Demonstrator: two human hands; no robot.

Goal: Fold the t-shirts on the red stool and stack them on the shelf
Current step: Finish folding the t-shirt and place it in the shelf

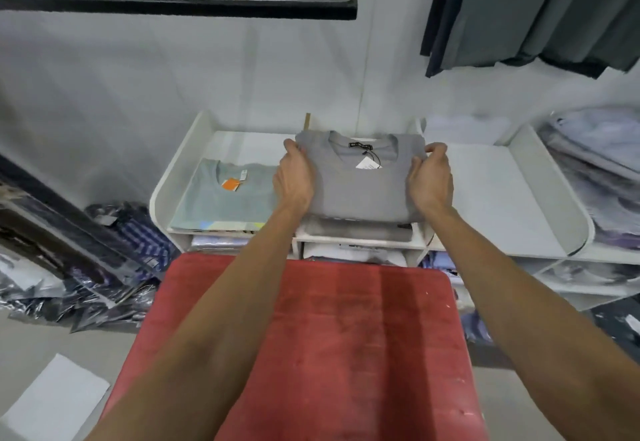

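A folded grey t-shirt [360, 191] with a black neck label and a white hang tag lies on top of a stack on the white shelf [485, 191]. My left hand [294, 177] grips its left edge and my right hand [431, 177] grips its right edge. Both arms reach over the red stool [346, 336], whose top carries no clothes. A folded pale green t-shirt [225, 198] with an orange tag lies on the shelf to the left of the stack.
Packaged shirts fill the lower shelf compartments [356, 250] and a pile at the right [588, 170]. Plastic-wrapped garments [104, 267] lie on the floor at left. Dark clothes [536, 7] hang at the top right. A black rail [173, 4] crosses overhead.
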